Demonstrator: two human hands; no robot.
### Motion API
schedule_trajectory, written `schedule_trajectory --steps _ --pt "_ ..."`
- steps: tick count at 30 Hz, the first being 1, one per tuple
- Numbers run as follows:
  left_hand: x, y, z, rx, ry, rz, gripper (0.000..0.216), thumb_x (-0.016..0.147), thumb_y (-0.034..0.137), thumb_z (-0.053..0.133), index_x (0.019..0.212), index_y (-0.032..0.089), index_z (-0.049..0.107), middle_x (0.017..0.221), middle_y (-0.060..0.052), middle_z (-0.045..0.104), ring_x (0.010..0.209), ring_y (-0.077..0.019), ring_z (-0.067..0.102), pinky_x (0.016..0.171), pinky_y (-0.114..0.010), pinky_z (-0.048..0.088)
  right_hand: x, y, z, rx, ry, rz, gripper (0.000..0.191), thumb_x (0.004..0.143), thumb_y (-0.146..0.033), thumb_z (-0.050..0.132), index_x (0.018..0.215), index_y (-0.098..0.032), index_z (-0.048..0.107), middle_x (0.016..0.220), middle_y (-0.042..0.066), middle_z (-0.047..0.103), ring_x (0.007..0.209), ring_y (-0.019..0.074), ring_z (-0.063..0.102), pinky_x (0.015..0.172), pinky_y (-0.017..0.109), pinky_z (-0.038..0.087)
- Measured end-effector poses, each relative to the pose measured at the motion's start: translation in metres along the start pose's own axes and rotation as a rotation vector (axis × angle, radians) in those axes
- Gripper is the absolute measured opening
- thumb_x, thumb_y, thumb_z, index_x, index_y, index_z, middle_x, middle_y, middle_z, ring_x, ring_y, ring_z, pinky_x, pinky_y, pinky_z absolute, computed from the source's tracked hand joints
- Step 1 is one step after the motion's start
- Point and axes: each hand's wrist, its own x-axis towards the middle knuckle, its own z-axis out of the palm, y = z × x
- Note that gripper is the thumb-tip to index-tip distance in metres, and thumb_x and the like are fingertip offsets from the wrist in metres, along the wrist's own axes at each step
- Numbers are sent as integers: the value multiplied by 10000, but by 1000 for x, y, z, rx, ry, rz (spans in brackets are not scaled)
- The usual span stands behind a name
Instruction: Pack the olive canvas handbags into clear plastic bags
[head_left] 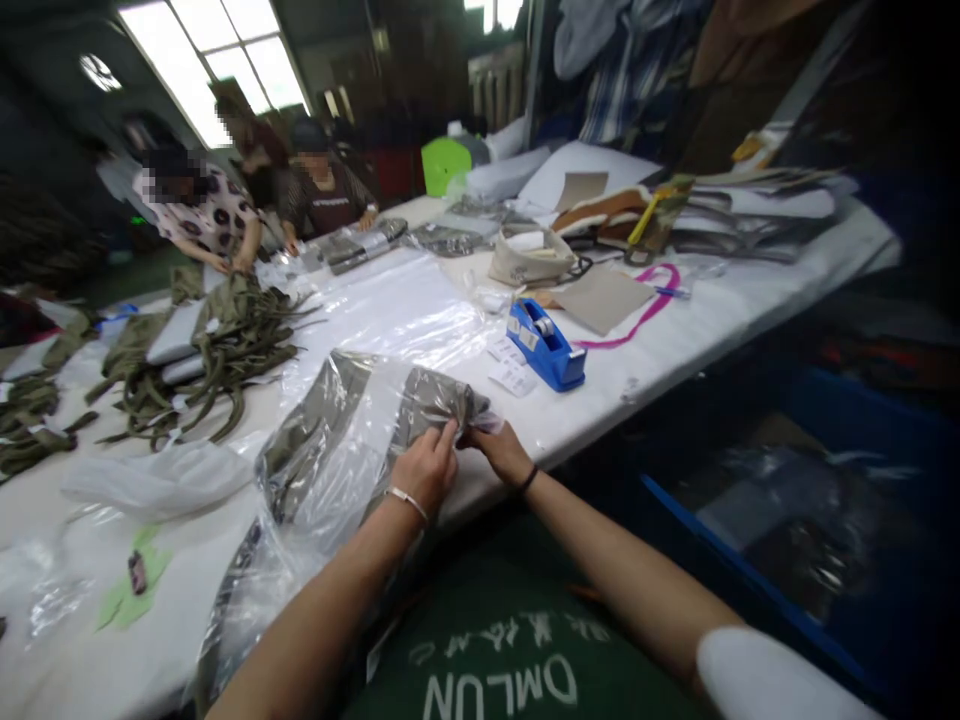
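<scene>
A folded olive garment in a clear plastic bag (330,440) lies across the table's near edge, with a pale strip down its middle. My left hand (426,465) is closed on the bag near its right end, fingers bunching the plastic and cloth. Right beside it, my right hand (499,447) pinches the same bagged end, where a small pale label or bit of plastic shows. The fingertips of both hands are partly hidden in the folds. A blue tape dispenser (546,345) stands just beyond my right hand, with printed white labels (512,372) by it.
Olive garments with straps (217,340) are heaped on the left. A fabric basket (531,255), a pink ribbon (651,310) and cardboard (600,298) sit further back. Two people work across the table; another stands behind. A blue bin (750,560) holding bagged items is below right.
</scene>
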Motion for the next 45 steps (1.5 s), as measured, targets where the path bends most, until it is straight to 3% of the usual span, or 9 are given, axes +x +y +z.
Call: schedule_trajectory --steps 4,8,19,22,25,28,34,38,45 --pt "-11 -13 -14 -43 310 21 462 980 191 402 1437 138 446 951 -76 670 827 -149 668 754 -234 567 19 -10 21 -153 -45 -193 216 780 -383 706 716 -176 698 656 13 699 656 173 668 669 286 549" --pt "-20 -15 -24 -83 387 -10 469 984 190 402 1452 173 435 949 -69 672 822 -142 672 765 -238 579 21 -26 26 -156 -152 -228 161 749 -349 736 702 -199 705 669 15 701 645 174 652 672 296 548" --pt "-37 19 33 -102 320 126 507 869 116 446 1374 90 489 903 -99 650 782 -188 642 673 -283 589 -11 19 -32 73 -160 224 403 466 -445 893 695 -196 674 686 33 699 645 195 650 653 319 549" --pt "-44 23 32 -120 271 138 503 883 122 446 1385 102 472 933 -99 651 816 -192 644 706 -297 596 7 8 -48 -18 -274 324 416 565 -499 866 717 -166 669 693 53 708 697 215 674 739 340 559" --pt "-52 33 43 -88 182 164 487 892 140 482 1378 108 484 919 -91 648 801 -190 645 667 -286 585 40 -11 -42 -2 -416 421 491 774 -637 678 832 -150 680 785 82 732 797 224 699 850 365 553" --pt "-59 46 67 -12 108 208 448 892 141 505 1337 96 518 865 -80 639 735 -188 636 561 -274 547 78 -17 -9 -166 -499 474 473 728 -586 751 861 -139 669 806 83 736 769 215 695 803 355 563" --pt "-65 44 81 81 -9 257 402 946 163 482 1340 85 496 880 -79 640 742 -197 633 544 -292 528 97 -21 40 -403 -349 205 459 581 -382 878 906 -129 676 828 57 740 761 204 677 720 290 536" --pt "-58 36 54 59 -141 343 370 1002 208 415 1360 133 466 931 -77 635 799 -187 641 600 -289 528 64 -50 19 -380 -331 -57 520 666 -456 827 1053 -138 688 945 64 754 837 216 687 728 286 534" --pt "-38 9 28 4 -246 626 368 1027 239 372 1379 181 463 964 -79 623 847 -177 612 622 -274 482 42 -34 -37 -119 132 48 418 686 -360 807 1010 -126 685 932 75 756 791 198 689 728 288 560"
